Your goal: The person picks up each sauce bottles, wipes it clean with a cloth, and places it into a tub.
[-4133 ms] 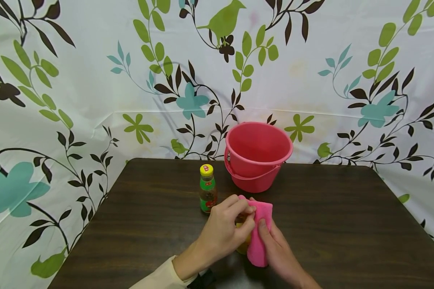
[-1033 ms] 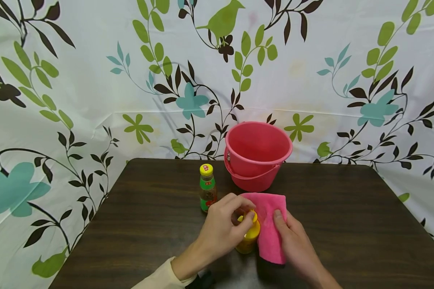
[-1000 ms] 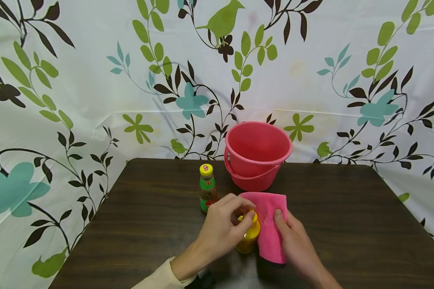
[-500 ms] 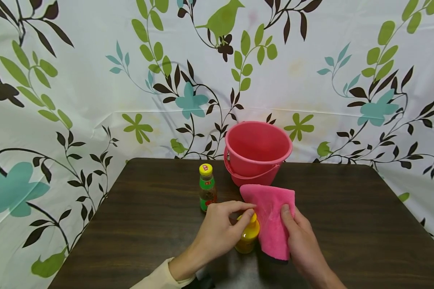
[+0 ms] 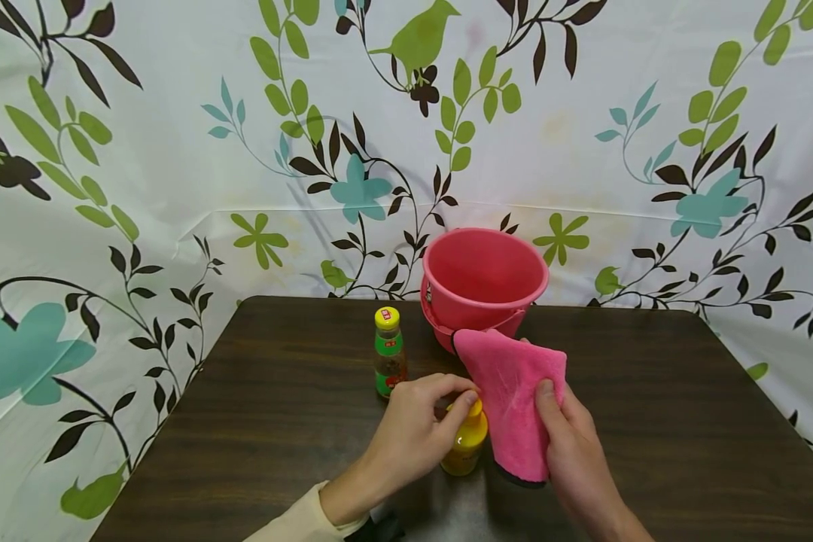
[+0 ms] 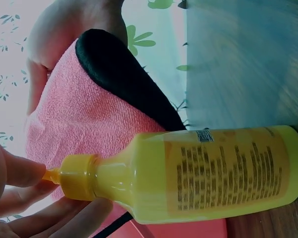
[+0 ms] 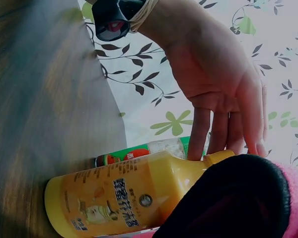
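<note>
My left hand (image 5: 409, 433) pinches the tip of the nozzle of a yellow squeeze bottle (image 5: 466, 446) between thumb and index finger. In the left wrist view the other fingers lie beside the orange-yellow cap (image 6: 78, 177) and neck. The squeeze bottle stands upright on the table, printed label round its body. To its right, my right hand (image 5: 576, 444) grips a pink cloth (image 5: 515, 403) with black edging, thumb on the near face. The cloth hangs raised and partly spread. In the right wrist view its black edge covers the top of the nozzle.
A glass bottle (image 5: 388, 357) with a yellow cap and green label stands behind my left hand. A red bucket (image 5: 447, 290) with its handle down stands at the table's back edge. The dark wooden table (image 5: 257, 406) meets a patterned curtain (image 5: 555, 128) behind.
The right hand has moved right and away from the squeeze bottle, and the cloth has spread and lifted, overlapping the bucket's base. The left hand stays at the nozzle.
</note>
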{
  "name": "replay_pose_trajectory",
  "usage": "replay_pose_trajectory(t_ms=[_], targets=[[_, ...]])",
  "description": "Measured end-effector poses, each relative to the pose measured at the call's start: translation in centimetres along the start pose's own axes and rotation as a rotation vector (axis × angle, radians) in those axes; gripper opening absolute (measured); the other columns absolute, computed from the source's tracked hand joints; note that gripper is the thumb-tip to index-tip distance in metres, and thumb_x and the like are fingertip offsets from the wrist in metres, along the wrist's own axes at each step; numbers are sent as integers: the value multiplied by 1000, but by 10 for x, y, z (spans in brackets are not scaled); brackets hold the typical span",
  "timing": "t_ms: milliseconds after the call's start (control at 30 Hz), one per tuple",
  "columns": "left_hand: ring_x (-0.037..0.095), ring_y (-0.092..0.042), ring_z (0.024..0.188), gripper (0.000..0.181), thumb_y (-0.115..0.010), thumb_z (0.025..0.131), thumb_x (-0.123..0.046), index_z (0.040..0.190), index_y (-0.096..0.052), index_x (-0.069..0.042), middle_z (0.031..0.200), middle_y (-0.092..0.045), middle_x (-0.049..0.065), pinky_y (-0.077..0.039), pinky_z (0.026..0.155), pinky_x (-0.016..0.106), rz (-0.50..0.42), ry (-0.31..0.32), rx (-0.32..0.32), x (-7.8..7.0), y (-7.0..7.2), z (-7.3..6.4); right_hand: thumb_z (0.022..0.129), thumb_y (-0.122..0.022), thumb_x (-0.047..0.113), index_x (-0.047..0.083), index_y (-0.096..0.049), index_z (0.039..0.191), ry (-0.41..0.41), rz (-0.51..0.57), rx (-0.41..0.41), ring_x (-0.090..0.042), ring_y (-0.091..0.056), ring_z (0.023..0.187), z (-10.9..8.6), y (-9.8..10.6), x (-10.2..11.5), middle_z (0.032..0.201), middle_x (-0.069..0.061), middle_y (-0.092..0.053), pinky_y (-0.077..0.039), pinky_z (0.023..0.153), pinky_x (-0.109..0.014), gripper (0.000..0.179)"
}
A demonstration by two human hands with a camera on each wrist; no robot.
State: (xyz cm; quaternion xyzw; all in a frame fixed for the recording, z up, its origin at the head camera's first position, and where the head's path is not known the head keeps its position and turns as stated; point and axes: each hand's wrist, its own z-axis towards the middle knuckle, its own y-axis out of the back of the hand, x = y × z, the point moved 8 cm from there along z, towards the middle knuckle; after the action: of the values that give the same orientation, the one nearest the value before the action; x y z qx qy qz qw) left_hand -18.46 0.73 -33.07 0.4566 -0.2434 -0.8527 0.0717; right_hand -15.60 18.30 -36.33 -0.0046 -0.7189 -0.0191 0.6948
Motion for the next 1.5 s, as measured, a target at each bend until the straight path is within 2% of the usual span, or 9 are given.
replay_pose_trajectory(t_ms=[167,333,500,633,800,1033,1233,1400,1500], targets=[[4,-70,82,13,-74,99,-17,107,-81,-10,97,-79,-3,-60,73,17,44,3,-9,-1,1,0,114,-36,44,26,-41,158,2,-16,11,-24,-63,106,-1,1,-2,129,-5,-60,-59,79,-32,48],[3,-69,82,11,-75,98,-18,107,-81,-13,97,-79,-5,-60,74,19,62,9,-26,0,2,0,115,-37,42,22,-45,154,-53,-45,10,-26,-66,93,-3,1,-12,114,-8,-63,-59,72,-34,45],[3,-65,81,9,-75,98,-18,105,-80,-15,97,-78,-6,-59,73,19,62,7,-37,0,2,-1,115,-38,35,17,-45,155,-52,-38,82,-22,-64,96,-6,-11,-20,119,-9,-61,-57,76,-32,44],[3,-63,80,9,-75,98,-18,105,-80,-16,101,-78,-7,-58,70,20,50,0,-45,0,3,-2,115,-40,33,25,-39,159,-36,-25,175,-21,-57,122,-6,-24,-23,146,-5,-52,-55,92,-29,46],[3,-65,83,10,-75,98,-16,106,-79,-17,102,-79,-6,-58,70,19,19,-1,-55,1,4,-2,113,-43,33,37,-28,164,-33,25,284,-31,-34,148,-4,-39,-24,170,1,-32,-50,105,-39,53],[2,-61,79,11,-76,97,-15,107,-79,-16,97,-78,-6,-58,67,21,15,-1,-55,3,4,-1,114,-42,37,47,-15,166,-22,-33,322,-27,-23,157,-2,-53,-29,174,17,-24,-37,119,-55,59],[7,-60,74,8,-75,96,-15,103,-78,-17,91,-74,-6,-58,65,26,10,-10,-41,3,3,-1,114,-40,43,52,-14,164,-48,-74,307,-27,-25,156,1,-57,-37,172,18,-26,-36,120,-60,57],[5,-56,74,6,-75,97,-15,102,-77,-18,88,-71,-7,-55,64,22,1,-11,-29,3,2,0,115,-37,42,48,-13,166,-13,-91,327,-24,-23,157,3,-58,-40,174,15,-22,-32,123,-57,57],[2,-54,73,5,-74,98,-15,101,-76,-18,86,-68,-7,-53,63,20,-2,-14,-28,3,2,0,116,-33,40,40,-14,168,20,-108,326,-18,-21,159,4,-57,-41,177,11,-18,-30,125,-34,56]])
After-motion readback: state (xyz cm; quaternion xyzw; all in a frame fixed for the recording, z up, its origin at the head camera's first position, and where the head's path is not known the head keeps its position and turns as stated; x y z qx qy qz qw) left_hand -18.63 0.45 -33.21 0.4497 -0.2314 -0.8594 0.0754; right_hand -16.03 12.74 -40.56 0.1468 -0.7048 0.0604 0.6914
